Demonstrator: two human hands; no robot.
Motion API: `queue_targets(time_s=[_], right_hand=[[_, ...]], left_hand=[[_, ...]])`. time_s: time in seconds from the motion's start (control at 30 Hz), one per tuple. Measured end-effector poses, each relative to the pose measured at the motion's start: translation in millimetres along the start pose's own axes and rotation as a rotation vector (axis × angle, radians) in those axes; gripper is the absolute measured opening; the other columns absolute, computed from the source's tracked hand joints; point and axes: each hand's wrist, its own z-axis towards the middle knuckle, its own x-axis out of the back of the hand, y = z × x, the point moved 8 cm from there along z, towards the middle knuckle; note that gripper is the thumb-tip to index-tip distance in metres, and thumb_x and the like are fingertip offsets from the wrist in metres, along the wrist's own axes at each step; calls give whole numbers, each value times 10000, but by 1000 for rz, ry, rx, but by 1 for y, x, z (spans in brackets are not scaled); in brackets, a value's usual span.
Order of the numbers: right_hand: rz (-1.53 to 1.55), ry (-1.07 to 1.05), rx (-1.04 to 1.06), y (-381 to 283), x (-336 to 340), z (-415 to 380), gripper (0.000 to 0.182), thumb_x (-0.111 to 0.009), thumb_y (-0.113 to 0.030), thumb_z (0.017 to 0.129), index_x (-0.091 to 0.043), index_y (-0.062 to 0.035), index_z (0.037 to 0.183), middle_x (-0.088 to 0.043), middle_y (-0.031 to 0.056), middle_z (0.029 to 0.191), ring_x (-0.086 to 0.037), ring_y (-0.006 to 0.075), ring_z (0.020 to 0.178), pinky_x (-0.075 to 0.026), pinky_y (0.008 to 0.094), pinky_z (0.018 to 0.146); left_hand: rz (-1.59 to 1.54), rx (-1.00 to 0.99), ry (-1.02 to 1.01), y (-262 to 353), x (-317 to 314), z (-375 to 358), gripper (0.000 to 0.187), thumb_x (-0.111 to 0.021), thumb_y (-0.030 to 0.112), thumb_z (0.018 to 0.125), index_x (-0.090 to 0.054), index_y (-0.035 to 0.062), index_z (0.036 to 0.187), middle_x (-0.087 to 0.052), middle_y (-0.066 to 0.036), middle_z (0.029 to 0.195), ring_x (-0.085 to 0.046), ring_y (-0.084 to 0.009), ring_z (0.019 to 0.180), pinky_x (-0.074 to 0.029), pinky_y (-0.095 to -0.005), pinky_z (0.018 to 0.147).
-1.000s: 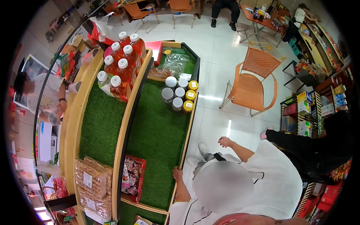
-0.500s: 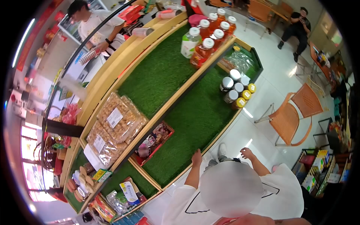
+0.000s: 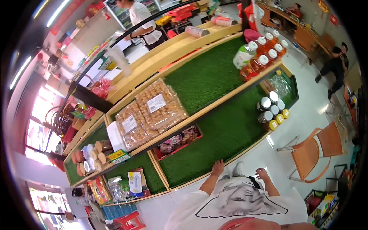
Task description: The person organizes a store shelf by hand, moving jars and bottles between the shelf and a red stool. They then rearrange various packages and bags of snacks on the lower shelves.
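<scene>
My left hand point(image 3: 218, 168) is by the wooden front edge of the lower green shelf point(image 3: 218, 126), fingers slightly apart and nothing held. Out over the floor to its right, my right hand point(image 3: 262, 174) hangs empty with loosely spread fingers. Dark-lidded and yellow-lidded jars point(image 3: 273, 110) stand in a group on the lower shelf. Above them, bottles of red-orange drink point(image 3: 256, 66) sit on the upper tier. Packs of light brown snacks point(image 3: 156, 105) lie on the upper tier's left part. A red box point(image 3: 178, 142) of small wrapped packets rests below them.
An orange chair point(image 3: 306, 155) stands at the right, with black crates point(image 3: 322, 209) below it. A seated person point(image 3: 335, 67) is at the upper right. Another person point(image 3: 142, 19) stands behind the shelves. A red stool point(image 3: 130, 221) is at the lower left.
The view has turned, so the shelves and their goods appear rotated and mostly farther right. The person behind the shelves has turned away. My left hand's fingers look more spread.
</scene>
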Motion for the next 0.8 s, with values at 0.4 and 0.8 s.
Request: queue_targets(time_s=[0.4,0.8], right_hand=[[-40,69,72,6,2,1,411,-635,-288,842,-620,6,1128,-694,153,850,-669,220,642,-562,343,563],[82,126,-57,41,2,-27,425,-642,-307,843,-595,-40,1170,-705,132,910,-689,230,692,-576,354,574]], left_hand=[[-12,-213,-50,-13,-6,1,259,-467,82,896,-463,22,1148,-586,-221,1104,-575,-406,1056,-512,-540,823],[365,-340,-71,9,-3,23,194,-530,123,901,-547,29,1070,-644,-137,924,-687,-321,834,-584,-452,656]])
